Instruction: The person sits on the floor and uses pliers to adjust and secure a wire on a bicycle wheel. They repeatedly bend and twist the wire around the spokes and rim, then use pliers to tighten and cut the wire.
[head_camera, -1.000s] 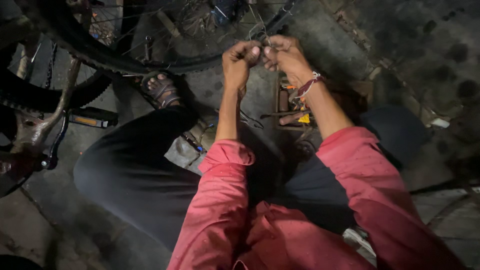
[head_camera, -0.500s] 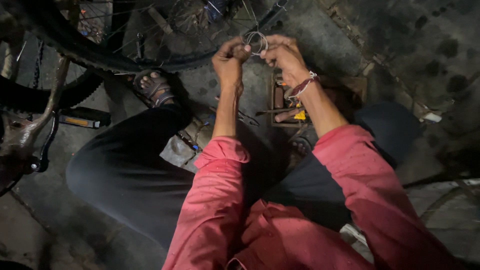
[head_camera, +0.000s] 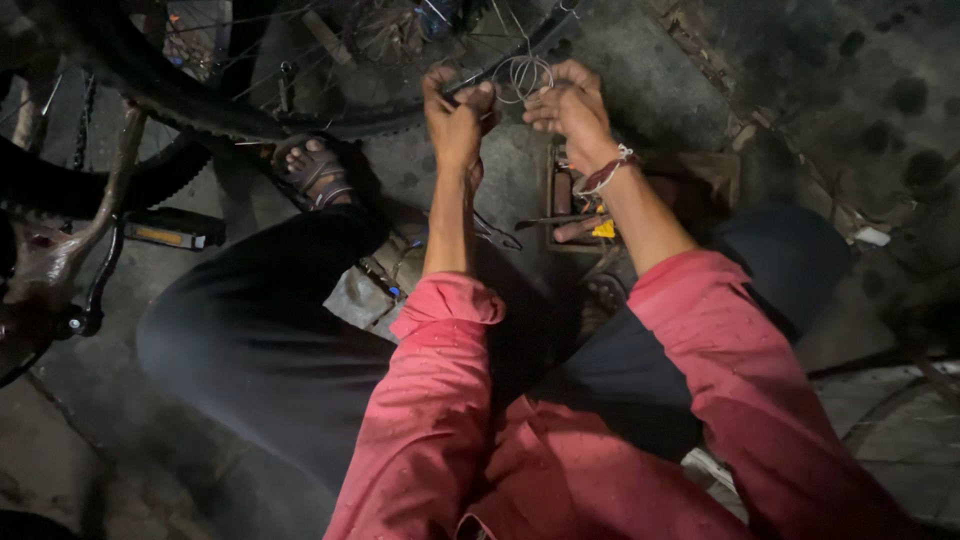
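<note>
Head camera looks down on our two arms, stretched far forward, forearms bare below rolled red sleeves. Our left hand (head_camera: 455, 110) is closed, pinching one side of a small coil of thin wire (head_camera: 523, 75). Our right hand (head_camera: 570, 105), with a thread band at the wrist, grips the other side of the coil, fingers curled. The hands are near together, with the coil between them, just in front of the bicycle wheel (head_camera: 250, 110). A sandalled foot (head_camera: 312, 168) rests at the left, below the tyre.
</note>
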